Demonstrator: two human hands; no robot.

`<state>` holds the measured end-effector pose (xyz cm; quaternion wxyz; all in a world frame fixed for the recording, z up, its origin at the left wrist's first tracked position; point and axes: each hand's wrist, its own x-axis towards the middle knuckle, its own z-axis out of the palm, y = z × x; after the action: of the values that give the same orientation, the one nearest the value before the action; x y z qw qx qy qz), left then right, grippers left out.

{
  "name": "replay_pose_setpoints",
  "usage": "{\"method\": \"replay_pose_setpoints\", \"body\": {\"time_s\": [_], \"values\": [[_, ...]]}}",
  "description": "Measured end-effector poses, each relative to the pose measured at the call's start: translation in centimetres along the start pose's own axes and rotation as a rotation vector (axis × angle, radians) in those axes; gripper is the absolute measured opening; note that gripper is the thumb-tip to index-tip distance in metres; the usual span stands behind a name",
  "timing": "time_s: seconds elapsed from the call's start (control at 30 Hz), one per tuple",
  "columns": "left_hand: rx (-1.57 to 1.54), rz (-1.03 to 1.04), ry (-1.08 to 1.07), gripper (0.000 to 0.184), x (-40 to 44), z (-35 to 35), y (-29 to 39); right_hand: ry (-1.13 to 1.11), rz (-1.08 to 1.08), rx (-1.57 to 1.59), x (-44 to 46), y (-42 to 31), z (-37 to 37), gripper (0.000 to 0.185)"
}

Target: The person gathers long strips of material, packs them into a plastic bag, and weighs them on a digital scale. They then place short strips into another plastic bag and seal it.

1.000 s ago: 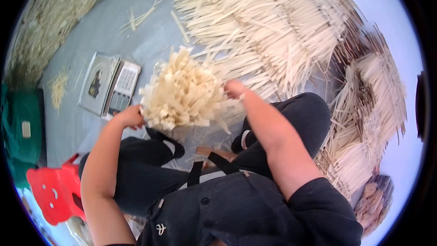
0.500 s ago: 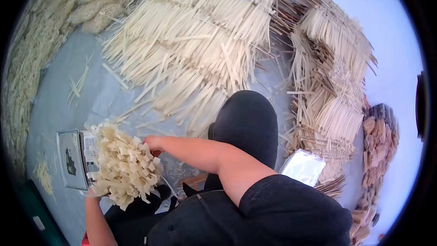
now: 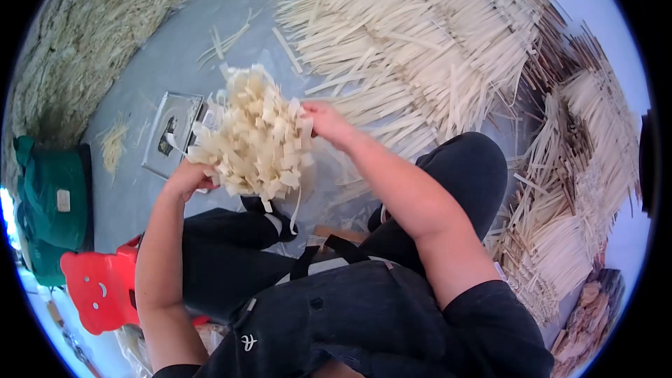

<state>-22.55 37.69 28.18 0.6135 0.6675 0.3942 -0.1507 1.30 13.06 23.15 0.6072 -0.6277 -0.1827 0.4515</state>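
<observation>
A large bundle of pale, flat strips (image 3: 255, 136), its many ends facing up, is held between my two hands above the grey floor. My left hand (image 3: 194, 178) grips its lower left side, the fingers partly hidden under the strips. On the upper right side, my right hand (image 3: 324, 122) is closed on the bundle's edge. A loose strip hangs from the bundle's lower right. Just behind its left side lies a flat scale (image 3: 172, 133) with a metal plate, partly covered from view.
Long pale strips (image 3: 420, 42) spread over the floor at the upper right, with another pile (image 3: 553, 238) at the right. A green bag (image 3: 59, 203) and a red bear-shaped seat (image 3: 101, 290) are at the left. Heaped fibrous material (image 3: 91, 49) lines the upper left.
The view swung right and came back. The bundle now tilts differently between my hands and covers more of the scale than a second before. Both hands keep hold of it.
</observation>
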Motion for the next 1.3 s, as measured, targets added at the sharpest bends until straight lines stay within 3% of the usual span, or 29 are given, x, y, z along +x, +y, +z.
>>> {"method": "replay_pose_setpoints", "body": {"time_s": [0.23, 0.33, 0.4, 0.43, 0.57, 0.67, 0.8, 0.87, 0.93, 1.03, 1.07, 1.13, 1.2, 1.27, 1.3], "values": [[-0.046, 0.194, 0.128, 0.034, -5.6, 2.6, 6.9, -0.014, -0.153, -0.063, -4.2, -8.2, -0.8, 0.018], [-0.099, 0.257, 0.124, 0.032, -4.5, 3.0, 6.3, 0.032, -0.238, -0.044, -5.0, -6.7, -1.3, 0.017], [0.069, 0.125, 0.111, 0.029, -3.2, 3.3, 6.0, 0.050, -0.162, -0.211, -3.4, -4.4, -2.0, 0.013], [0.080, 0.075, 0.147, 0.030, -2.6, 4.1, 5.3, 0.077, -0.058, -0.251, -4.1, -4.7, -1.5, 0.014], [-0.016, 0.024, 0.133, 0.037, -0.2, 6.1, 2.0, 0.105, -0.029, -0.291, -4.6, -1.4, -1.0, 0.020], [0.030, 0.051, 0.133, 0.036, -0.2, 5.8, 3.2, 0.111, -0.076, -0.277, -5.3, -2.9, -0.6, 0.020], [-0.235, 0.174, 0.141, 0.044, -1.4, 6.1, 4.2, 0.097, -0.095, -0.199, -5.3, -2.9, -1.5, 0.020], [0.082, 0.079, -0.007, 0.045, 1.1, 5.0, 2.5, 0.122, -0.012, -0.348, -5.6, -2.0, -2.0, 0.020], [0.106, 0.106, -0.003, 0.041, -0.6, 5.5, 4.2, 0.043, 0.027, -0.356, -6.5, -3.7, -2.3, 0.015], [0.203, 0.030, -0.174, 0.044, -2.1, 4.2, 4.7, -0.235, 0.134, -0.314, -7.8, -4.0, -3.7, 0.014], [0.206, 0.054, -0.177, 0.044, -1.5, 3.7, 4.0, -0.219, 0.119, -0.327, -7.6, -3.6, -4.0, 0.014], [0.432, 0.117, -0.408, 0.037, 0.1, 4.3, 2.6, -0.383, 0.342, -0.391, -7.9, -2.0, -5.0, 0.018], [0.503, 0.183, -0.458, 0.036, 0.1, 5.7, 3.9, -0.503, 0.327, -0.716, -6.3, 0.3, -6.1, 0.025], [0.481, -0.005, -0.355, 0.036, 0.5, 6.2, 5.0, -0.444, 0.340, -0.948, -5.8, -0.5, -6.6, 0.029], [0.567, 0.023, -0.360, 0.038, 0.6, 6.2, 5.3, -0.401, 0.343, -1.035, -5.0, -0.6, -7.2, 0.031]]}}
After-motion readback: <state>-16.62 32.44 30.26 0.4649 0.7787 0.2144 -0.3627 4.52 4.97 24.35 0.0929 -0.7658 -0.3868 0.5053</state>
